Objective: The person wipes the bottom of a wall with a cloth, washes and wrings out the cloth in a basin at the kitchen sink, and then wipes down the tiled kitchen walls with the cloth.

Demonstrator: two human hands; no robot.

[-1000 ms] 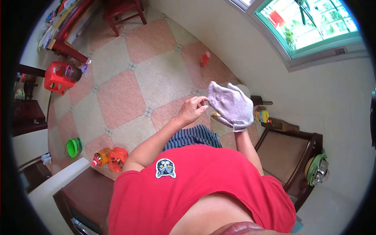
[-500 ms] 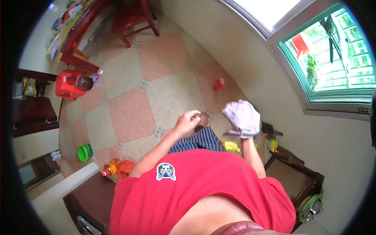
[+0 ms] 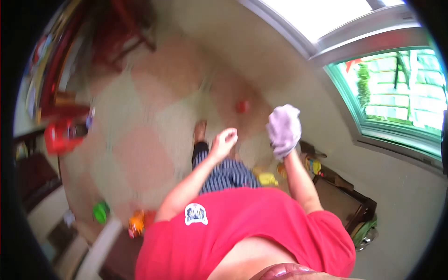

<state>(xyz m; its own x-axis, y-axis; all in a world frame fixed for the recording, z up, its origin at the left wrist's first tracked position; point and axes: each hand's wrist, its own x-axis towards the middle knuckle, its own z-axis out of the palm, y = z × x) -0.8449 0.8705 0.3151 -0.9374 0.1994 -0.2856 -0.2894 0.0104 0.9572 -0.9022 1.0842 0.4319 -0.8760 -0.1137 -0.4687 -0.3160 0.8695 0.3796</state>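
My left hand (image 3: 225, 141) is held out over my striped trousers (image 3: 223, 176), bare, its fingers curled in toward the thumb with nothing visible in them. Across a gap to the right is my right hand (image 3: 284, 130), raised near the wall and covered by a pale lavender cloth glove (image 3: 285, 126). The glove reaches down to the wrist and looks bunched; the fingers inside it are hidden. The hands do not touch.
A yellow bottle (image 3: 267, 179) lies right of my legs. A red object (image 3: 242, 106) is on the tiled floor. At left stand a red stool (image 3: 58, 136) and a green container (image 3: 100, 212). A wooden chair (image 3: 339, 198) stands right, below the window (image 3: 396, 93).
The gloved right hand has moved away from my left hand, which was close to the glove's edge. My view has shifted, and a bare foot now shows ahead.
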